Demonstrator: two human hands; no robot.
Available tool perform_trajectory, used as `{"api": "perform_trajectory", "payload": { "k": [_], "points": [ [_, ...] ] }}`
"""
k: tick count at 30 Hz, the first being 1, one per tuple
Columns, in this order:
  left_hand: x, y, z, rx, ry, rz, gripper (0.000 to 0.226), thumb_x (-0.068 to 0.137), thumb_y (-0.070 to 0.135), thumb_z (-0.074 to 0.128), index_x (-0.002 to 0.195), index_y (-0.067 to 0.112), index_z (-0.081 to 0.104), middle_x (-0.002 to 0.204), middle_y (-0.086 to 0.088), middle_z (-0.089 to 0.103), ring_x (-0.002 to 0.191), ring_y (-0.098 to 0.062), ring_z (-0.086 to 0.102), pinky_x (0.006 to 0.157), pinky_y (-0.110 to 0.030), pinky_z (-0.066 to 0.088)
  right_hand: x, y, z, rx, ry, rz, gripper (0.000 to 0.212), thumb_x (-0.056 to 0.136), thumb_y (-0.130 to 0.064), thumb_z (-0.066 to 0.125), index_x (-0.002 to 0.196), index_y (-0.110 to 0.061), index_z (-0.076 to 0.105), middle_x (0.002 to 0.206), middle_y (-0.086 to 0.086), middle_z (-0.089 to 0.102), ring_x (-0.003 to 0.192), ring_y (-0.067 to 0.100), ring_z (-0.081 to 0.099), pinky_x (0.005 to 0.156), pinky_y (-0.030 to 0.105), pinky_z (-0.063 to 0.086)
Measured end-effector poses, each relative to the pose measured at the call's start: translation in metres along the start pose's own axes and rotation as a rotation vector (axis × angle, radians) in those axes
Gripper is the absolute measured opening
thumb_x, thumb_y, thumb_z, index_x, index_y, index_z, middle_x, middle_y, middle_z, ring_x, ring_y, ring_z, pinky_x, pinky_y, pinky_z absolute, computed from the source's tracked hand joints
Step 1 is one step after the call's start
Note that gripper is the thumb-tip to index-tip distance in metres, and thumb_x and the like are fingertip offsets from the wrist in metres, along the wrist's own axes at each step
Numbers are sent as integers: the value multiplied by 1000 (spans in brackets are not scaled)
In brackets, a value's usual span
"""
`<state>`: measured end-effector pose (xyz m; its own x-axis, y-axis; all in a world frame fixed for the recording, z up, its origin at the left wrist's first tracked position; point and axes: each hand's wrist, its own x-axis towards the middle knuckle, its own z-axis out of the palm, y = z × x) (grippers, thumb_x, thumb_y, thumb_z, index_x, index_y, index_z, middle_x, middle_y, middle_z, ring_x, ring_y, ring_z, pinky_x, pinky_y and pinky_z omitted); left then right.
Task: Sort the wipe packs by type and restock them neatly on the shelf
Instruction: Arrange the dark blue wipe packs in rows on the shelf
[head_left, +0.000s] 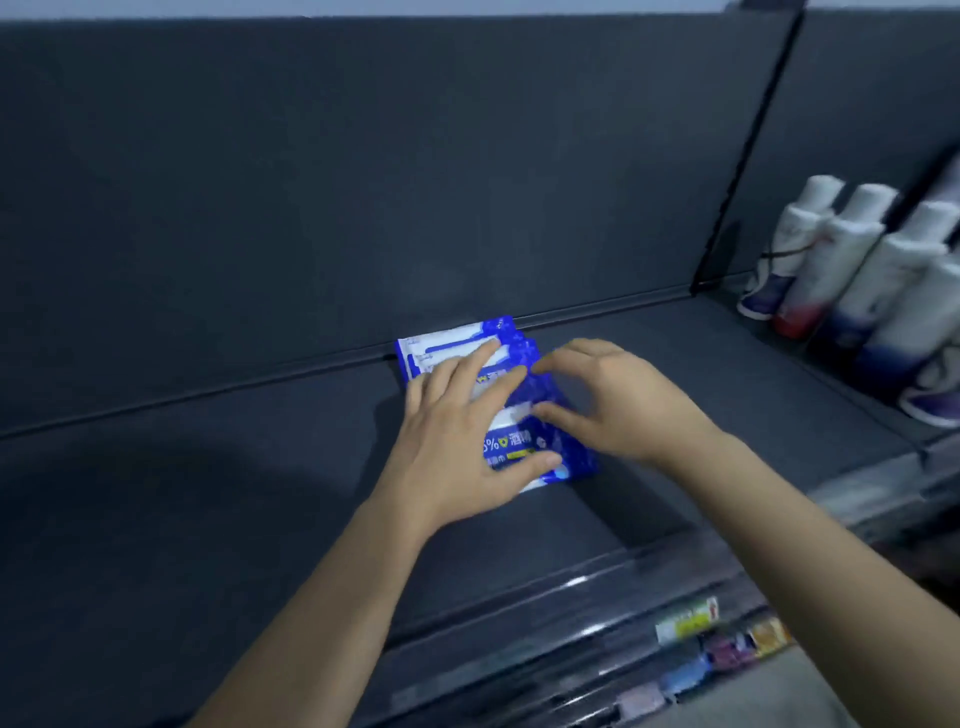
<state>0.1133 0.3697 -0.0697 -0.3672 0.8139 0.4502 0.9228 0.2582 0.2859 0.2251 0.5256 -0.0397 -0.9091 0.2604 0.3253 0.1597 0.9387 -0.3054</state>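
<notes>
The blue and white soft plastic wipe packs (509, 447) lie in a short row in the middle of the frame, on the dark grey flat shelf (675, 374). Each one lies partly on top of the next. The far end of the row touches the dark back wall (363, 182).

Here is what could go wrong, I think. The packs look slippery and squishy. If the hands push unevenly from the two sides, the row could fan out or twist, and it would not look neat. A hard push toward the lower part of the frame could slide the nearest pack up to the shiny clear front rail with small coloured price tags (685, 621). I only see one kind of pack here, but parts are covered, so a wrong kind could be hiding under the hands. The tall white bottles with blue and red bottoms (852, 270) stand well apart at the right of the frame, so a bump there looks unlikely.

The left hand (457, 431) lies flat on top of the packs. Its fingers are straight and spread, and its thumb lies at the near edge. The right hand (623, 400) is cupped like a letter C, with its fingertips and thumb tip against the right side of the row. It is blurry there, so I cannot tell if it is pinching a pack or only touching it.
</notes>
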Motion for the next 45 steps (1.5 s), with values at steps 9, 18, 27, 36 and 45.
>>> {"api": "perform_trajectory", "payload": {
  "k": [9, 18, 27, 36, 45],
  "points": [
    [-62, 81, -59, 125, -54, 505, 87, 69, 79, 41, 133, 21, 55, 135, -6, 54, 117, -29, 48, 97, -43, 29, -191, -115, -48, -254, 305, 509, 39, 85, -18, 67, 123, -16, 60, 118, 5, 60, 105, 27, 58, 87, 33, 41],
    [-151, 237, -50, -26, -110, 828, 77, 69, 70, 47, 124, 18, 59, 120, -4, 61, 113, -29, 54, 93, -42, 36, -383, -156, -93, -307, 295, 929, 39, 86, -24, 65, 124, -21, 58, 117, 1, 58, 105, 21, 57, 84, 30, 45],
    [-227, 450, 107, 5, -346, 972, 66, 75, 54, 63, 128, 16, 53, 124, -6, 56, 112, -28, 50, 92, -42, 38, -617, -34, -95, -191, 196, 1312, 38, 85, -21, 66, 122, -19, 57, 120, 3, 59, 108, 22, 56, 92, 38, 48],
    [-283, 586, 321, 123, -782, 469, 75, 88, 40, 55, 151, 26, 17, 149, -3, 32, 133, -23, 36, 107, -36, 28, -791, 193, -21, 197, -104, 1386, 38, 83, -24, 66, 116, -7, 59, 111, 15, 63, 103, 30, 59, 75, 28, 38],
    [-289, 617, 469, 166, -882, 315, 66, 90, 45, 51, 147, 19, 28, 152, -6, 29, 135, -26, 32, 108, -35, 25, -834, 313, 48, 379, -309, 1456, 38, 98, -16, 46, 133, -3, 46, 135, 22, 50, 123, 34, 49, 97, 33, 39]
  ]
}}
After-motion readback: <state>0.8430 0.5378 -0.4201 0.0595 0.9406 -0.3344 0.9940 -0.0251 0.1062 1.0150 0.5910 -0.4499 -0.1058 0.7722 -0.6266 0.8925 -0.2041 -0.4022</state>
